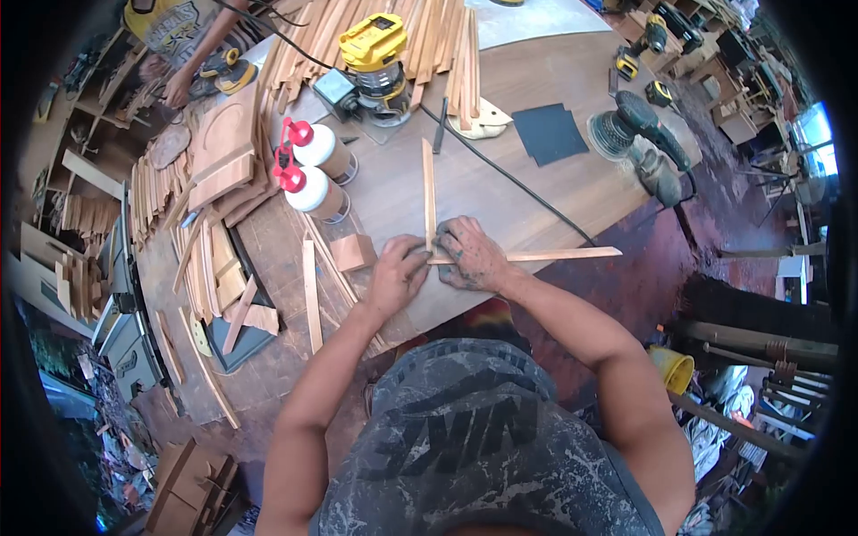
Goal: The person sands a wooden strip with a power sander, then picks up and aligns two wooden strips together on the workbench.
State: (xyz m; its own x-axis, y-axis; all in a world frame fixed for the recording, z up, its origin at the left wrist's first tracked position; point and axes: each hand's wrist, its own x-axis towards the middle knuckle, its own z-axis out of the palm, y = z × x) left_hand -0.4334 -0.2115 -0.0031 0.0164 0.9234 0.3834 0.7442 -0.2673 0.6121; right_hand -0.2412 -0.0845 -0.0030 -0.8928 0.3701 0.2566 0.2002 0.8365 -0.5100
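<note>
At the near edge of the workbench, my left hand [399, 272] and my right hand [471, 255] are close together where two thin wooden strips meet. One wooden strip [429, 183] points away from me, its near end between my fingertips. The other wooden strip [565, 255] runs out to the right from under my right hand, past the bench edge. Both hands have curled fingers pressed around this corner, which they partly cover. A small wooden block [353, 253] lies just left of my left hand.
Two glue bottles [323, 150] stand at left-centre, near a yellow-topped power tool [374, 54]. Stacked strips [313, 45] lie behind. Black sandpaper [550, 134] and a sander [617, 129] lie right; a cord [509, 170] crosses the bench. Another person's hand [177, 89] is at far left.
</note>
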